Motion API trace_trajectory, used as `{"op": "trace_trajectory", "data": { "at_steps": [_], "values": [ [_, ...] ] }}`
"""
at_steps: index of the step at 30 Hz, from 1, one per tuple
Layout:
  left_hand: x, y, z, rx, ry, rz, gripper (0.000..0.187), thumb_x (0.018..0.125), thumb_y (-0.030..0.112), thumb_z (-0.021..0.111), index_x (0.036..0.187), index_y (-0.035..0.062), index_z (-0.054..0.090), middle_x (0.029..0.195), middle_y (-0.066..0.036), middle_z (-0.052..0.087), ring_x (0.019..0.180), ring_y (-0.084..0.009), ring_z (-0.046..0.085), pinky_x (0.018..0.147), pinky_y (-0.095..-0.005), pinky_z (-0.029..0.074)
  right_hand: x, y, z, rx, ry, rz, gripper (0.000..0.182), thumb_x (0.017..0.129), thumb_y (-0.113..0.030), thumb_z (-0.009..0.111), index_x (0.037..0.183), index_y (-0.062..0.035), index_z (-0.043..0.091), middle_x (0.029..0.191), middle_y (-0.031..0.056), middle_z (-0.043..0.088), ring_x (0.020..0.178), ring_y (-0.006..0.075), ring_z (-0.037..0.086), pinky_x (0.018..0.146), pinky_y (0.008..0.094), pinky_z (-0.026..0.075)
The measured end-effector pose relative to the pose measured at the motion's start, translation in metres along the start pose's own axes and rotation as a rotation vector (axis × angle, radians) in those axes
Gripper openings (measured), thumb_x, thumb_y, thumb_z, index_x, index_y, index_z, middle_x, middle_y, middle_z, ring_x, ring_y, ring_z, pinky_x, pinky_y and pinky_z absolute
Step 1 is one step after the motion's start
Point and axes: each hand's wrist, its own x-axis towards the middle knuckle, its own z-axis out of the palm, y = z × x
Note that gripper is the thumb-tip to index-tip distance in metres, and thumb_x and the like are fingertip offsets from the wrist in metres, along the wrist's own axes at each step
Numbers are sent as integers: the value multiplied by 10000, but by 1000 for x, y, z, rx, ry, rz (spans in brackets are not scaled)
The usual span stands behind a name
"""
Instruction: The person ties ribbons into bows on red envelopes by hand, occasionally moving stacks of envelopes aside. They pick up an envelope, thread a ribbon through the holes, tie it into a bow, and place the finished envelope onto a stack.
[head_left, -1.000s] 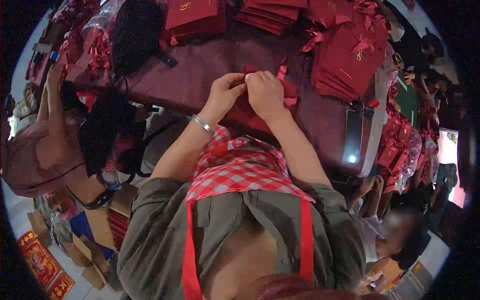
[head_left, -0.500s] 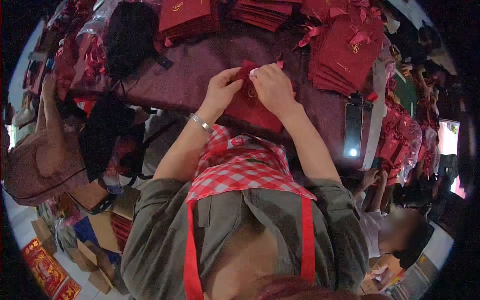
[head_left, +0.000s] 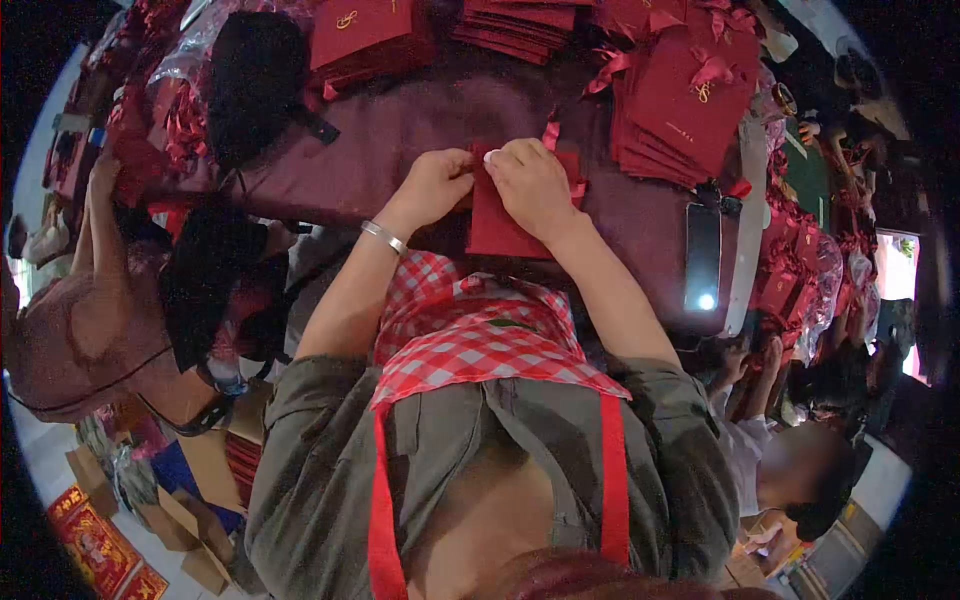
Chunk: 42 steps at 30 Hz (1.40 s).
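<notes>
A flat dark-red gift bag [head_left: 503,228] lies on the cloth-covered table in front of me. At its upper left edge, my left hand [head_left: 434,187] is closed, with thumb and fingertips pinching at the edge. Over the bag's upper part, my right hand [head_left: 533,188] has its fingers curled round a small white round piece [head_left: 491,157], which I cannot identify more closely. The right hand covers much of the bag's upper face. A red ribbon [head_left: 551,133] sticks out just beyond that hand.
Stacked red bags with gold emblems and bows [head_left: 685,110] lie at the right, and more red bags [head_left: 365,40] at the back. A black bag [head_left: 258,90] stands at back left. A phone [head_left: 703,258] with a lit spot lies at right. Other people work on both sides.
Both hands have shifted slightly left and drawn a little apart. The bag has turned straighter, and the gold emblem seen between the hands is now out of sight.
</notes>
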Motion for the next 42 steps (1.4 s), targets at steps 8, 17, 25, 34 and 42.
{"op": "trace_trajectory", "data": {
  "at_steps": [8,17,25,34,42],
  "values": [
    [0,19,-29,659,68,322,147,798,149,567,876,53,647,829,-190,631,792,-375,606,716,-455,479,-9,-3,-4,-263,18,59,212,737,-91,603,946,-81,643,883,28,572,869,227,534,713,365,447],
    [-7,7,-74,808,106,130,169,803,236,612,867,88,666,815,-135,652,809,-332,619,712,-426,482,-10,2,-4,-285,17,47,207,729,-94,605,933,-91,643,866,25,565,846,227,540,681,361,462],
    [-9,4,-81,751,231,41,151,801,205,624,896,96,666,878,-114,654,860,-313,614,731,-396,492,-19,29,-35,-340,7,213,241,729,-58,594,965,-84,633,839,74,563,810,263,555,682,389,481],
    [-25,40,12,338,6,564,115,804,77,627,896,9,640,835,-144,633,761,-301,615,698,-347,494,-14,16,-40,-278,-74,159,261,701,-86,636,961,-108,631,881,46,583,934,259,533,804,415,434],
    [-14,29,26,324,61,399,310,829,106,608,1109,-18,559,994,-201,622,923,-325,613,800,-358,481,-22,-2,-62,-61,-60,98,212,739,-139,647,937,-89,588,929,53,606,1010,254,524,975,505,316]
  ]
}}
